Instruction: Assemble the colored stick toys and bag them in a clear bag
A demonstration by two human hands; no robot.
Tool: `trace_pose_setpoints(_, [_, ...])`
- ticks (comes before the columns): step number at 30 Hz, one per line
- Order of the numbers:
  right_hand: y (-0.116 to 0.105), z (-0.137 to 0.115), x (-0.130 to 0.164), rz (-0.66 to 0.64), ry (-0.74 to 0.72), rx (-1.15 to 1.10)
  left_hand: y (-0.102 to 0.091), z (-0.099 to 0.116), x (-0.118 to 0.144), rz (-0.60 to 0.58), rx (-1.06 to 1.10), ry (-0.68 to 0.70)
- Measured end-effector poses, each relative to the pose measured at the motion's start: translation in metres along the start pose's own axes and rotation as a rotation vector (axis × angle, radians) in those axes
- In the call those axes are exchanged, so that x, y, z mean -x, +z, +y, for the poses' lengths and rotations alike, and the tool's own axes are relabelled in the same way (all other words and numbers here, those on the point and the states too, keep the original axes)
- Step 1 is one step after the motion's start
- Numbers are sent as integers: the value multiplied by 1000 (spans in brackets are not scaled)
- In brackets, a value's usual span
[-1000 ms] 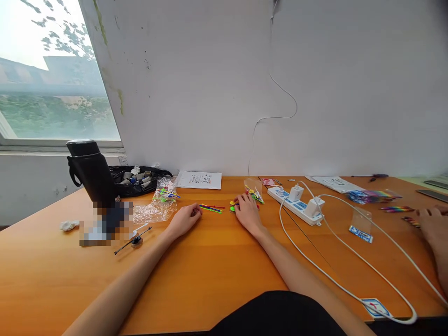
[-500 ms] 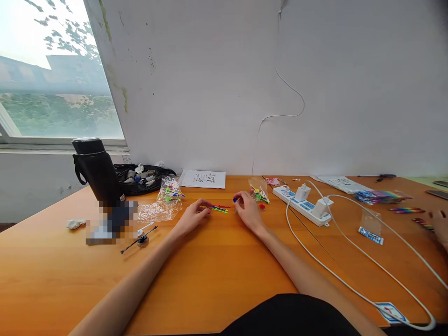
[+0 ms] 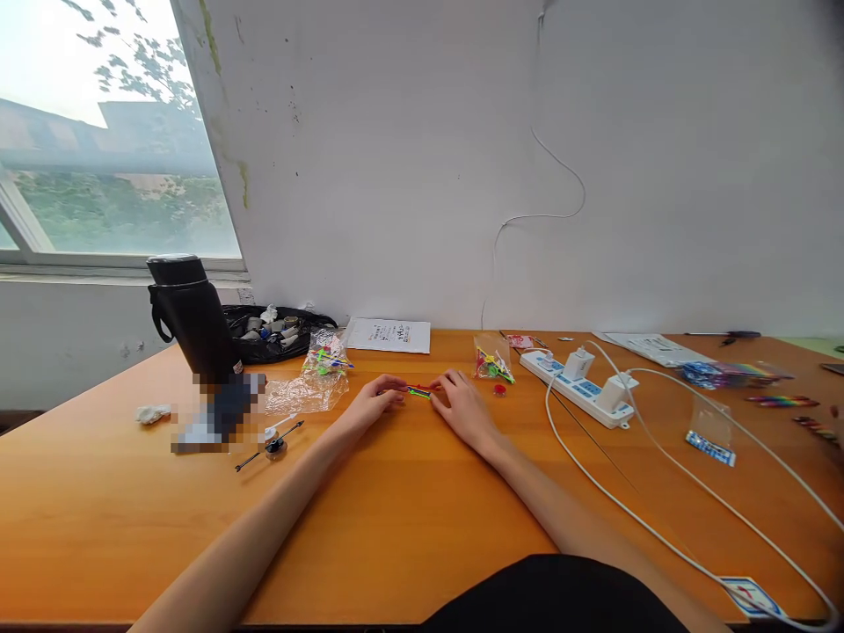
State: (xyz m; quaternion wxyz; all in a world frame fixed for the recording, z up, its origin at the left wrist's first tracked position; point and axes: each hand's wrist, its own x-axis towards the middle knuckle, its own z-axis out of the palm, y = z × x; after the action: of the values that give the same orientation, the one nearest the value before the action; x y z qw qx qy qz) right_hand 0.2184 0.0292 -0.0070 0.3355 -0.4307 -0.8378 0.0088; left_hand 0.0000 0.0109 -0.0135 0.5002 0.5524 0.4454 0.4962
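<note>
Coloured sticks (image 3: 422, 390): now flanked by left hand (image 3: 373, 406) at 9 o'clock and right hand (image 3: 462, 406) at 3 o'clock, drawn closer since a second ago; fingers curled, grip cannot be told.

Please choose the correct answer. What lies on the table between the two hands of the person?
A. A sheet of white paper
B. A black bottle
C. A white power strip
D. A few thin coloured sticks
D: the thin coloured sticks lie on the table between the left hand and the right hand, with the fingertips of both at their ends; the strip, bottle and paper lie elsewhere.
</note>
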Motion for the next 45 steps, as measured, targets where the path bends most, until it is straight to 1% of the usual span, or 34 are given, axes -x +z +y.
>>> trace_pose_setpoints(2, [1, 2, 0, -23, 6, 75, -1, 1, 0, 22, 15, -9])
trace_pose_setpoints(5, [3, 1, 0, -34, -1, 128, -2, -2, -2, 50, 69, -17])
trace_pose_setpoints(9, [3, 1, -1, -33, -5, 139, -4, -9, -6, 87, 151, -1])
trace_pose_setpoints(14, [3, 3, -1, 2, -10, 116, -4, -9, -5, 67, 198, 21])
trace_pose_setpoints(20, [2, 5, -3, 60, 62, -33, -4, -6, -3, 35, 242, 12])
trace_pose_setpoints(25, [3, 8, -4, 80, 80, -130, -5, 2, 1, 41, 106, 27])
trace_pose_setpoints(27, [3, 8, -4, 78, 73, -143, -5, 6, 3, 51, 87, 34])
trace_pose_setpoints(30, [3, 7, -4, 85, 71, -151, -4, 9, 3, 70, 147, 9])
trace_pose_setpoints(34, [2, 7, -5, 113, 83, -191, -2, 11, 3, 110, 326, -79])
trace_pose_setpoints(37, [2, 8, -6, 174, 107, -269, -1, 14, 4, 74, 420, -104])
trace_pose_setpoints(41, [0, 5, -8, 258, 159, -386, -3, 15, 7, 32, 447, -120])
trace_pose_setpoints(45, [-3, -6, -8, 268, 174, -487, -3, 13, 7, -15, 422, -129])
